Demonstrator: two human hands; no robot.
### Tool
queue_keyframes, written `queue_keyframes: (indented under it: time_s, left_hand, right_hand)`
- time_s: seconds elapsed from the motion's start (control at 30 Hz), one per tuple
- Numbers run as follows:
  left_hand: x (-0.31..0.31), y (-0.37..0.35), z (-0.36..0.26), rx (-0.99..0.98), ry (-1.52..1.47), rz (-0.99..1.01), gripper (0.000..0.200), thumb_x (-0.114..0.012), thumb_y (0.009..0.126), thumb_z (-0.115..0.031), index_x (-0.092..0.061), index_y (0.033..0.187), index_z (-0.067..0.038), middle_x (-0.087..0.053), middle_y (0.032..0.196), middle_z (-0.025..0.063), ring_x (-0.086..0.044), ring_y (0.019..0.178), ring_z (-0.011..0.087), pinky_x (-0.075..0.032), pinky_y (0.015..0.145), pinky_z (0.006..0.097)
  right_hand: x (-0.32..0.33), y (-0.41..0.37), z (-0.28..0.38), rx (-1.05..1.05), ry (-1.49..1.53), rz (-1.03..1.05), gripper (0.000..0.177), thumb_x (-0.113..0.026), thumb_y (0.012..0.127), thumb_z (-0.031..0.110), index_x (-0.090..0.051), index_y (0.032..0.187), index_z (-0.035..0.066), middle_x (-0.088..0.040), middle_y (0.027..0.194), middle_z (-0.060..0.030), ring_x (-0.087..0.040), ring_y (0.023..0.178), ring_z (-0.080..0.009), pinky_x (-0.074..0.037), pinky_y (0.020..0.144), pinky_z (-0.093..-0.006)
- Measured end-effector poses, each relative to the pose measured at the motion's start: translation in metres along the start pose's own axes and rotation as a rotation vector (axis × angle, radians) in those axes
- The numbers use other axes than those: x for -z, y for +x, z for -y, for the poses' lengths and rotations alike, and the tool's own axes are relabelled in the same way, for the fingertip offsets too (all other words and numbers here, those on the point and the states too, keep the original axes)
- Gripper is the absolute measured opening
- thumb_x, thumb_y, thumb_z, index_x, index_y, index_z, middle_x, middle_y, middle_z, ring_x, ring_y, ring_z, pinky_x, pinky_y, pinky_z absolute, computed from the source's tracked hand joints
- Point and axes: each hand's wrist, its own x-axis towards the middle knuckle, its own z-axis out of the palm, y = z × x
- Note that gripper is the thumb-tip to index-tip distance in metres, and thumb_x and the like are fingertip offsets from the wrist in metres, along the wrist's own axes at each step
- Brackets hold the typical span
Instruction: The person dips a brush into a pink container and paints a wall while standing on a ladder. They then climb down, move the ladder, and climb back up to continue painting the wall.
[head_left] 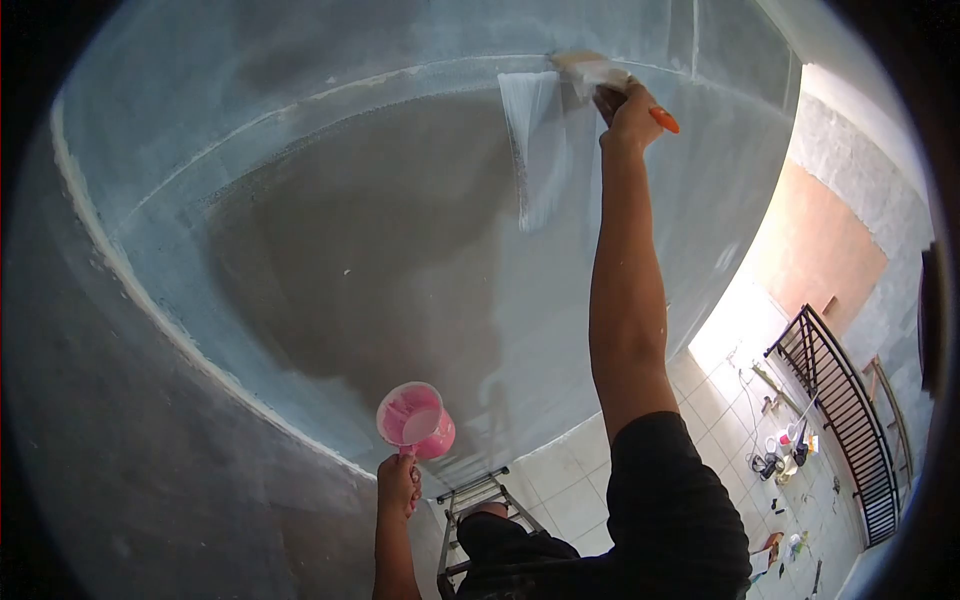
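High on the grey wall, my right hand point(631, 112) grips a wide paintbrush point(592, 72) with an orange handle end. The bristles touch the wall by a pale seam line and are slightly blurred. Left of the brush, a fresh white paint patch point(535, 140) borders a darker, unpainted-looking area point(370, 230). Lower down, my left hand point(398, 482) is closed round the handle of a pink dipper point(430, 433), which holds whitish-pink paint and has smears inside its rim.
A metal ladder point(483, 492) stands beneath me on the tiled floor point(575, 508). Far below at the right are a black railing point(845, 420) and a cluster of tools, cables and containers point(785, 452). A wall corner runs down the left side.
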Motion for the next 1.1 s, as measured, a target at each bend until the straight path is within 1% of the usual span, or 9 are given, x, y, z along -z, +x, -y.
queue_keyframes:
  time_s: [0.17,0.27,0.47,0.6,0.63,0.7,0.8,1.03,1.1]
  left_hand:
    - [-0.002,-0.003,0.002,0.006,0.050,-0.014,0.022,-0.052,0.087,-0.025,-0.047,0.077,-0.006,-0.039,0.051,-0.0014,-0.031,0.033,0.0077,-0.024,0.030,0.0244]
    - [-0.004,0.000,0.009,0.030,0.049,-0.003,0.022,-0.052,0.087,-0.025,-0.047,0.078,-0.006,-0.040,0.051,-0.0012,-0.032,0.033,0.0077,-0.024,0.030,0.0244]
    - [-0.001,0.006,0.024,0.052,0.062,0.018,0.022,-0.053,0.086,-0.025,-0.047,0.078,-0.006,-0.040,0.052,-0.0009,-0.032,0.034,0.0075,-0.025,0.031,0.0243]
    - [0.002,0.004,0.025,0.078,0.101,0.028,0.020,-0.053,0.085,-0.025,-0.048,0.079,-0.007,-0.041,0.051,-0.0009,-0.031,0.033,0.0083,-0.025,0.032,0.0253]
    - [0.005,0.004,0.026,0.077,0.105,0.024,0.020,-0.053,0.085,-0.025,-0.048,0.079,-0.007,-0.041,0.051,-0.0009,-0.031,0.033,0.0083,-0.025,0.032,0.0253]
    - [0.008,0.007,0.029,0.106,0.088,-0.001,0.019,-0.052,0.085,-0.024,-0.048,0.080,-0.006,-0.041,0.052,-0.0008,-0.031,0.033,0.0081,-0.026,0.032,0.0250]
    - [0.007,0.001,0.022,0.102,0.069,-0.009,0.022,-0.053,0.087,-0.026,-0.047,0.080,-0.006,-0.040,0.052,-0.0006,-0.031,0.034,0.0077,-0.024,0.031,0.0247]
    - [0.009,-0.001,0.028,0.077,0.085,-0.034,0.020,-0.054,0.085,-0.025,-0.049,0.079,-0.006,-0.041,0.052,-0.0006,-0.031,0.033,0.0081,-0.024,0.030,0.0253]
    - [0.010,0.000,0.032,0.089,0.047,-0.030,0.019,-0.054,0.084,-0.024,-0.049,0.079,-0.006,-0.040,0.052,-0.0003,-0.031,0.032,0.0083,-0.023,0.029,0.0255]
  right_hand:
    - [0.043,0.020,-0.044,-0.019,0.081,0.285,0.025,-0.051,0.081,0.010,-0.058,0.098,-0.007,-0.063,0.086,-0.0162,-0.064,0.073,-0.0259,-0.057,0.067,-0.0369]
    - [0.100,-0.034,-0.080,-0.133,0.027,0.003,0.025,-0.056,0.083,0.015,-0.058,0.097,-0.006,-0.062,0.089,-0.0147,-0.063,0.075,-0.0250,-0.057,0.067,-0.0360]
    - [0.202,-0.103,-0.090,-0.294,-0.417,-0.101,0.026,-0.058,0.083,0.019,-0.058,0.096,-0.003,-0.063,0.092,-0.0147,-0.064,0.076,-0.0236,-0.056,0.067,-0.0358]
    - [0.144,-0.069,-0.070,0.102,-0.995,-0.078,0.029,-0.063,0.077,0.030,-0.062,0.077,0.001,-0.063,0.073,-0.0119,-0.062,0.072,-0.0228,-0.048,0.065,-0.0348]
    - [0.121,-0.039,-0.080,0.284,-0.869,-0.132,0.031,-0.064,0.075,0.032,-0.061,0.071,0.001,-0.063,0.071,-0.0130,-0.061,0.071,-0.0276,-0.047,0.073,-0.0374]
    - [0.078,0.030,-0.071,0.077,-0.306,0.149,0.029,-0.067,0.074,0.026,-0.061,0.083,-0.001,-0.063,0.082,-0.0119,-0.061,0.075,-0.0215,-0.050,0.070,-0.0356]
    - [0.012,0.041,-0.001,0.043,0.006,0.072,0.018,-0.061,0.075,0.011,-0.059,0.082,-0.005,-0.062,0.082,-0.0121,-0.062,0.070,-0.0209,-0.055,0.066,-0.0337]
    - [0.078,0.003,-0.059,0.037,0.003,0.154,0.022,-0.064,0.082,0.019,-0.059,0.085,-0.003,-0.062,0.081,-0.0104,-0.062,0.072,-0.0197,-0.055,0.062,-0.0353]
    - [0.124,-0.041,-0.080,-0.059,-0.020,-0.054,0.021,-0.064,0.081,0.017,-0.061,0.084,-0.003,-0.063,0.081,-0.0120,-0.063,0.069,-0.0221,-0.057,0.061,-0.0360]
